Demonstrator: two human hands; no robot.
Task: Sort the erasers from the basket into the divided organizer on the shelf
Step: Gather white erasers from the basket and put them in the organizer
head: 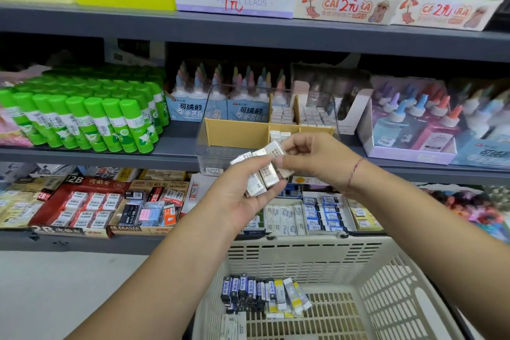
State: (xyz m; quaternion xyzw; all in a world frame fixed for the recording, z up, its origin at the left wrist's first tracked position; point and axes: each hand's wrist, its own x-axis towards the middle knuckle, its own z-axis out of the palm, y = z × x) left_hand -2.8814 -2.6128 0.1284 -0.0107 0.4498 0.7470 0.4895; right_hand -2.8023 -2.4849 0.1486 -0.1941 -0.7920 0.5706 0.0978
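The left grip (237,199), palm up, is curled round a small stack of white paper-sleeved block erasers (260,176), while the right grip (317,157) pinches the topmost eraser (276,148) by its end, just short of the clear plastic organizer with tan card dividers (234,132). To do this well, lift that one clear without dragging its neighbours, then carry it forward into the compartment just beyond the right grip, where matching white erasers (280,135) already stand, and seat it the same way up. Below both grips, the cream perforated plastic basket (386,270) holds blue- and yellow-sleeved erasers (262,292) not yet sorted.
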